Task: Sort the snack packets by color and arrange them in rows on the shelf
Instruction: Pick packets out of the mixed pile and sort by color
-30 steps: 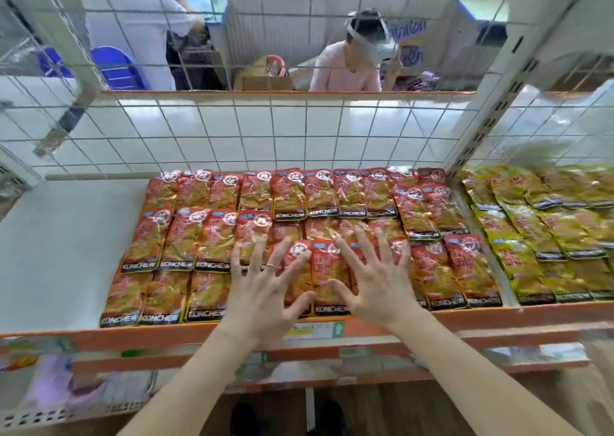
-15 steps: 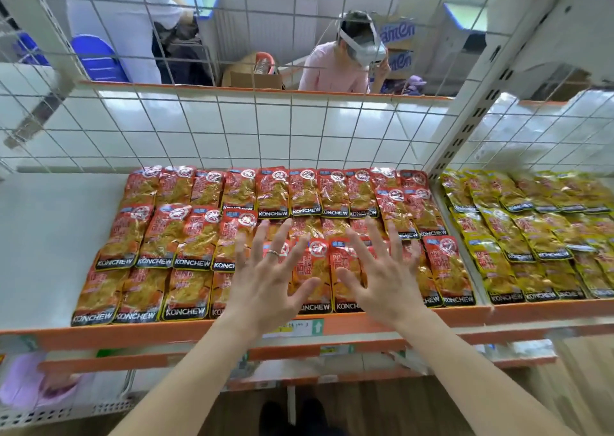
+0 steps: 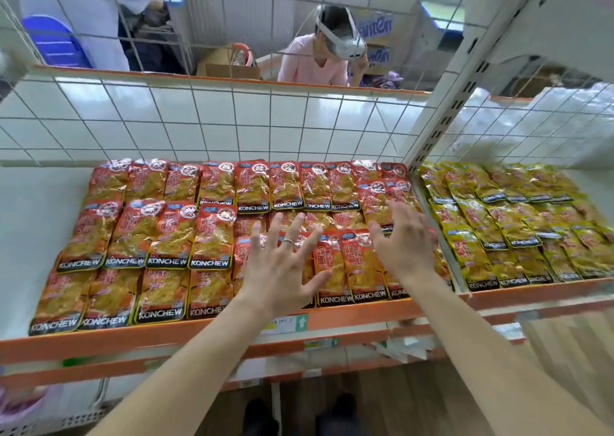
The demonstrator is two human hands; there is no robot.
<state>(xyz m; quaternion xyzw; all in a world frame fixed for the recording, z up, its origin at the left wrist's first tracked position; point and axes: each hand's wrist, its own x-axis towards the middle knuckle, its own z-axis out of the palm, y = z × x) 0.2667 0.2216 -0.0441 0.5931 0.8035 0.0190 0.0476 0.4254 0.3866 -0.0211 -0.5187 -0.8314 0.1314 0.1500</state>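
Several red snack packets (image 3: 172,236) lie in overlapping rows on the white shelf (image 3: 36,223). Yellow snack packets (image 3: 518,223) fill the neighbouring shelf section to the right, past the upright divider. My left hand (image 3: 279,266), a ring on one finger, is spread flat with straight fingers over the red packets of the front middle row. Over the red packets at the right end, near the divider, is my right hand (image 3: 402,243), fingers spread and straight. Neither hand holds a packet. I cannot tell whether the palms touch the packets.
An orange front lip (image 3: 186,332) edges the shelf. A wire grid (image 3: 232,120) closes the back. A perforated metal upright (image 3: 445,116) separates the two sections. Bare white shelf lies left of the red packets. Two people are beyond the grid.
Both hands moved right and slightly farther in over the red packets; the right hand now reaches the right end by the divider. The view shifted, so the packets appear farther left.
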